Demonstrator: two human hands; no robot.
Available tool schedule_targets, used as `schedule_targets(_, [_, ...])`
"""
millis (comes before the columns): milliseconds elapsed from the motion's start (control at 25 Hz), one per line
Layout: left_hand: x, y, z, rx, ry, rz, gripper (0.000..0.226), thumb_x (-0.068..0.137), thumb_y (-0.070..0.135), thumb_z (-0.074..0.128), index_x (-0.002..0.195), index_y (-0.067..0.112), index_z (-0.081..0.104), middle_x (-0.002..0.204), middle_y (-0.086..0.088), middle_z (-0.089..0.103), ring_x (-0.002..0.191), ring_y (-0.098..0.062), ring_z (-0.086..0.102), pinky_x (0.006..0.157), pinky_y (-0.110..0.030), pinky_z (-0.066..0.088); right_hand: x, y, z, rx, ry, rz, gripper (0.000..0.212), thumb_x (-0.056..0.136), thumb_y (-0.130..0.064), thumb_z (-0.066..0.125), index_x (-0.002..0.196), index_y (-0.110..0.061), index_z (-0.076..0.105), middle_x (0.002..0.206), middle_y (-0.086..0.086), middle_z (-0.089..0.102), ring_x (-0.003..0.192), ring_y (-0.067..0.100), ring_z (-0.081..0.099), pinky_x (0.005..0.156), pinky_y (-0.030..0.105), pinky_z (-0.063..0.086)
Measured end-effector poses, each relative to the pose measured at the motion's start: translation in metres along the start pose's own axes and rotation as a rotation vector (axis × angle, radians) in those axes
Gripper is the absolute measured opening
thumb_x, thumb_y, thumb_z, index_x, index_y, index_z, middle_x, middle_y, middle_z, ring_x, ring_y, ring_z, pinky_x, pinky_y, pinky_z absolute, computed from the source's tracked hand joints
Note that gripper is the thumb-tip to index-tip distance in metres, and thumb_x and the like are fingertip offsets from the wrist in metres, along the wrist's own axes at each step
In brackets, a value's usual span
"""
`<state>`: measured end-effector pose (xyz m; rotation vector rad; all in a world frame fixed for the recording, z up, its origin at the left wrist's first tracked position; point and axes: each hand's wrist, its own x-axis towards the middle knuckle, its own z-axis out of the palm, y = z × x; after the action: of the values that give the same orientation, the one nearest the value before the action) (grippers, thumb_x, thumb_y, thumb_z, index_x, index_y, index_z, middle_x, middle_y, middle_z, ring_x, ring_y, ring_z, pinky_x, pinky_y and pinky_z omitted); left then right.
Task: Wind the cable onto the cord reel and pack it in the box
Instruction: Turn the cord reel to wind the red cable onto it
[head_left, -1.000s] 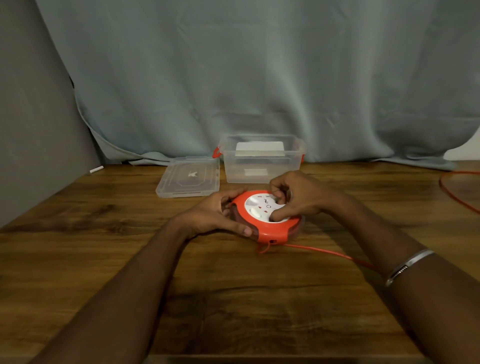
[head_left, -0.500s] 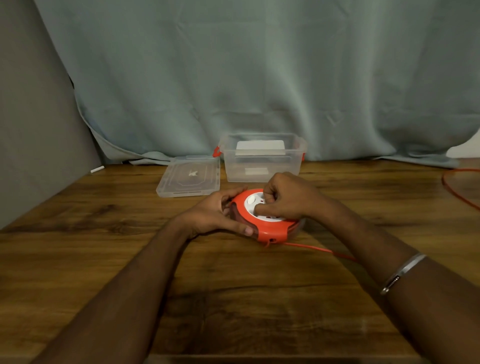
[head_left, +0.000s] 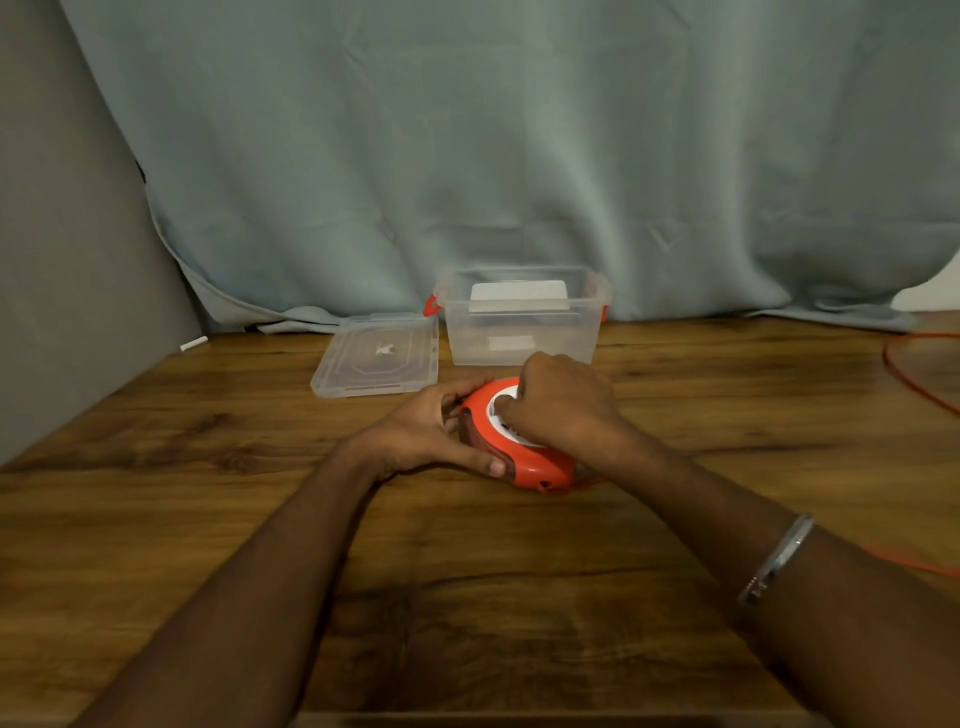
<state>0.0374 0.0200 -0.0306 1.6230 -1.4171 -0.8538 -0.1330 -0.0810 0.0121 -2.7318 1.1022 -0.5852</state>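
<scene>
An orange cord reel (head_left: 535, 467) with a white face lies flat in the middle of the wooden table. My left hand (head_left: 431, 431) clasps its left rim. My right hand (head_left: 561, 405) rests on top, fingers curled on the white centre, covering most of the face. The orange cable (head_left: 914, 384) loops over the table at the far right, and another stretch shows past my right forearm near the right edge; its run to the reel is hidden by my arm. The clear plastic box (head_left: 524, 332) with red clips stands open just behind the reel.
The box's clear lid (head_left: 379, 358) lies flat to the left of the box. A grey-blue curtain (head_left: 519, 156) hangs along the table's back edge. A grey wall (head_left: 67, 260) borders the left side. A small white stick (head_left: 193, 343) lies at the back left.
My right hand has turned over the reel's white centre from its near-right side to its far-left side. The cable stretch in front of the reel has shortened and slid right.
</scene>
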Motion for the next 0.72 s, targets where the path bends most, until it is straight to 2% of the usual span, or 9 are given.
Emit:
schedule_targets(160, [0.0,0.0,0.002,-0.006,0.008,-0.001,0.123,0.054,0.023,0.103,0.159,0.024,0.041,0.146,0.006,0.062,0.132,-0.009,0.062,0.114,-0.036,0.05,0.005,0.01,-0.007,0.069,-0.057,-0.105,0.025,0.087,-0.04,0.072,0.075,-0.019,0.064,0.07,-0.004,0.06,0.076,0.022,0.062,0.056,0.029,0.034])
schedule_targets(200, [0.0,0.001,0.002,-0.004,0.009,0.0,0.122,0.054,0.021,0.104,0.159,0.023,0.041,0.145,0.007,0.063,0.131,-0.008,0.062,0.114,-0.035,0.05,0.009,0.019,-0.011,0.101,-0.078,-0.17,0.021,0.084,-0.035,0.074,0.074,-0.019,0.065,0.068,-0.004,0.063,0.073,0.021,0.062,0.055,0.03,0.036])
schedule_targets(240, [0.0,0.001,0.002,-0.001,0.007,-0.005,0.122,0.055,0.018,0.104,0.159,0.023,0.041,0.145,0.008,0.062,0.131,-0.006,0.062,0.114,-0.032,0.049,0.013,0.03,-0.015,0.146,-0.109,-0.227,0.012,0.081,-0.03,0.076,0.08,-0.022,0.067,0.073,-0.004,0.067,0.074,0.019,0.064,0.057,0.031,0.043])
schedule_targets(320, [-0.001,0.004,0.002,0.006,-0.001,-0.021,0.122,0.057,0.015,0.102,0.161,0.023,0.038,0.148,0.011,0.059,0.131,-0.002,0.059,0.112,-0.023,0.048,0.02,0.05,-0.028,0.248,-0.217,-0.32,0.027,0.074,-0.021,0.076,0.097,-0.03,0.066,0.089,-0.007,0.074,0.08,0.009,0.067,0.067,0.033,0.053])
schedule_targets(400, [-0.002,0.006,0.002,0.018,-0.004,-0.035,0.122,0.059,0.015,0.1,0.161,0.025,0.035,0.15,0.013,0.054,0.132,0.001,0.055,0.109,-0.016,0.048,0.022,0.066,-0.036,0.335,-0.323,-0.371,0.042,0.074,-0.012,0.079,0.111,-0.029,0.066,0.106,-0.007,0.075,0.078,-0.001,0.066,0.065,0.02,0.05])
schedule_targets(440, [-0.002,0.006,0.001,0.024,-0.006,-0.038,0.123,0.058,0.017,0.1,0.162,0.026,0.035,0.151,0.013,0.053,0.133,0.0,0.054,0.11,-0.017,0.047,0.024,0.071,-0.038,0.363,-0.365,-0.379,0.047,0.077,-0.005,0.081,0.117,-0.023,0.065,0.111,-0.003,0.075,0.074,-0.006,0.065,0.063,0.012,0.047])
schedule_targets(560, [-0.001,0.008,0.0,0.041,-0.01,-0.049,0.128,0.055,0.024,0.101,0.163,0.027,0.033,0.155,0.01,0.051,0.14,-0.008,0.05,0.119,-0.03,0.044,0.028,0.076,-0.045,0.357,-0.396,-0.364,0.053,0.081,0.001,0.084,0.127,-0.014,0.062,0.12,0.003,0.072,0.066,-0.019,0.062,0.06,0.005,0.047])
schedule_targets(640, [-0.001,0.008,0.0,0.049,-0.009,-0.06,0.127,0.055,0.025,0.101,0.163,0.028,0.033,0.156,0.01,0.05,0.142,-0.01,0.048,0.12,-0.032,0.042,0.03,0.079,-0.045,0.354,-0.419,-0.373,0.056,0.08,0.001,0.085,0.129,-0.013,0.061,0.12,0.003,0.071,0.066,-0.019,0.061,0.06,0.004,0.047])
schedule_targets(720, [-0.001,0.007,0.0,0.046,-0.014,-0.053,0.125,0.058,0.02,0.101,0.163,0.028,0.033,0.155,0.01,0.051,0.142,-0.01,0.049,0.121,-0.032,0.042,0.032,0.08,-0.043,0.372,-0.417,-0.403,0.057,0.079,0.001,0.085,0.128,-0.018,0.061,0.119,0.0,0.073,0.059,-0.005,0.06,0.058,0.01,0.048])
